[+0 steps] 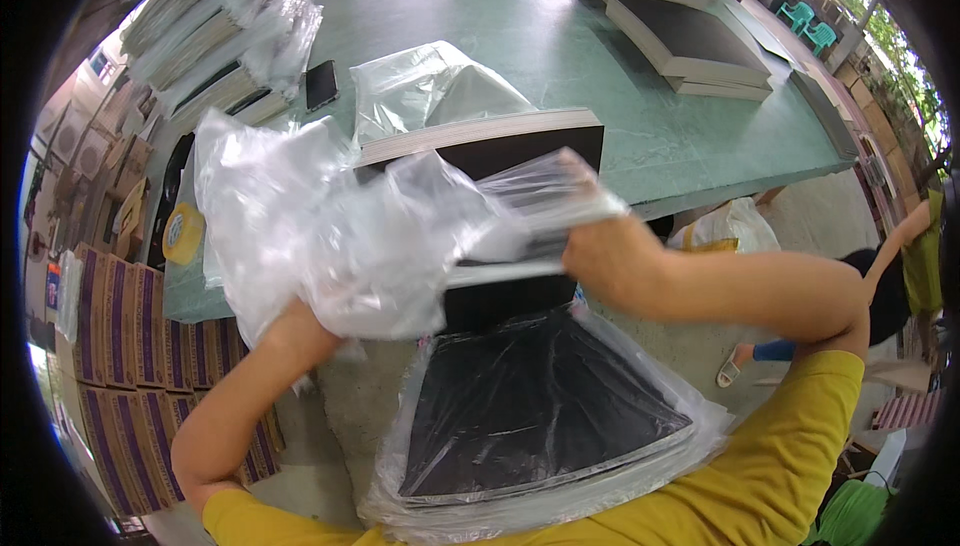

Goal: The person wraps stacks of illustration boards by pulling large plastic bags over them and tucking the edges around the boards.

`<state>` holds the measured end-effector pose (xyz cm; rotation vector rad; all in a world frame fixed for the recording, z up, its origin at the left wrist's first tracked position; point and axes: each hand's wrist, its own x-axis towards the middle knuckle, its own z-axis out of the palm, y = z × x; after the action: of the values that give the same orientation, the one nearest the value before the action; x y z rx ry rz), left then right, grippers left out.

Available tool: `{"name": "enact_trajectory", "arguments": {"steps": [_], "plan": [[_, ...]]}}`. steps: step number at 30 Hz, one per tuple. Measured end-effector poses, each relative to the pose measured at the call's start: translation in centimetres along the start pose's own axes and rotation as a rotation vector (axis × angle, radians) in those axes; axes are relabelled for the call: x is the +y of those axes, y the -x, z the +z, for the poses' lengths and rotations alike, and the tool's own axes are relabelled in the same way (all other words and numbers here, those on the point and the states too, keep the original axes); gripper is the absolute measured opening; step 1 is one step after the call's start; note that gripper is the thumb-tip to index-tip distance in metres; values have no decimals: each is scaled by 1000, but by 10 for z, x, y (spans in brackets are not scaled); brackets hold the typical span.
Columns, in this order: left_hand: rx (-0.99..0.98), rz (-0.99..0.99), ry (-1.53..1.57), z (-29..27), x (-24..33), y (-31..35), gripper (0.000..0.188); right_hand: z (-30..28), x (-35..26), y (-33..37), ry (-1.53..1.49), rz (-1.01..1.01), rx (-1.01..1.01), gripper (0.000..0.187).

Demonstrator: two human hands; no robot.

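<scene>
A crumpled clear plastic bag point(340, 216) is spread between my hands, blurred by motion. My right hand point(612, 246) is closed on its right end, stretching the film taut. My left hand point(316, 330) reaches under the bag's near left side, and the film hides its fingers. Behind the bag, a black panel stack with white layered edges point(500, 131) lies at the table's near edge. Against my body rests a black panel point(530, 406) wrapped in clear plastic. Another piece of clear plastic point(430, 86) lies just beyond the stack.
The green table point(430, 6) carries plastic-wrapped stacks point(215, 26) at far left and black panels point(690, 41) at far right. A phone point(321, 84) and a tape roll point(183, 233) lie on the left. Cartons point(120, 346) are piled below left; another person point(900, 266) is at right.
</scene>
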<state>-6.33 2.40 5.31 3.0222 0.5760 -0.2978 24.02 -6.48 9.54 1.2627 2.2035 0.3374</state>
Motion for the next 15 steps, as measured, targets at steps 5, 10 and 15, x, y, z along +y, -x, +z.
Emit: {"name": "enact_trajectory", "arguments": {"steps": [5,10,15], "plan": [[163,-317,-47,-5,13,-4,44,10,-13,-2,-224,-114,-274,16],[-121,-364,371,-53,46,-12,54,79,-4,-15,0,-37,-345,24],[-112,-144,219,-14,40,-11,48,67,-7,-6,29,-63,-96,33]]}}
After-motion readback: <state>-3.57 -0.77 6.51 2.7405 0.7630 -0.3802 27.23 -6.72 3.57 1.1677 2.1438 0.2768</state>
